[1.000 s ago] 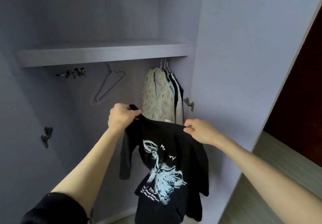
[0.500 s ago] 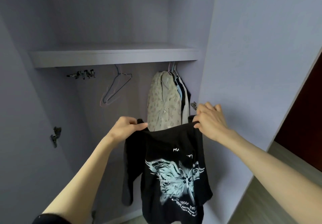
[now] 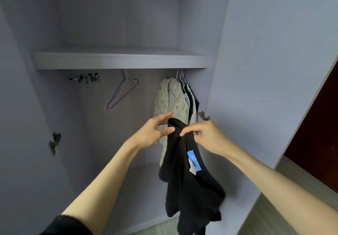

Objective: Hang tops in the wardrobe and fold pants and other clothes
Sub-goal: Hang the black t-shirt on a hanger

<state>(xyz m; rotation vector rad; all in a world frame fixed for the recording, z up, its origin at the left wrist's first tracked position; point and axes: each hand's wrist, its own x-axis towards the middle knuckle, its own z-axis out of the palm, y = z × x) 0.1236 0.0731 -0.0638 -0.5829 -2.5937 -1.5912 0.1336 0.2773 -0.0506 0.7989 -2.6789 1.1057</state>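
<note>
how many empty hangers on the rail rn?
2 that I can tell: a blue hanger and a pink hanger overlapping left of centre under the shelf. Other hangers at the right carry the hung clothes.

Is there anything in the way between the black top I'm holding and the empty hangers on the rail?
Nothing visible. The black top hangs from the right hand; the empty hangers hang up-left of it, with open space between. The hung clothes sit behind the hands, off that path.

Black top (image 3: 190,183), blue label (image 3: 194,160), lilac wardrobe (image 3: 117,24)
</note>
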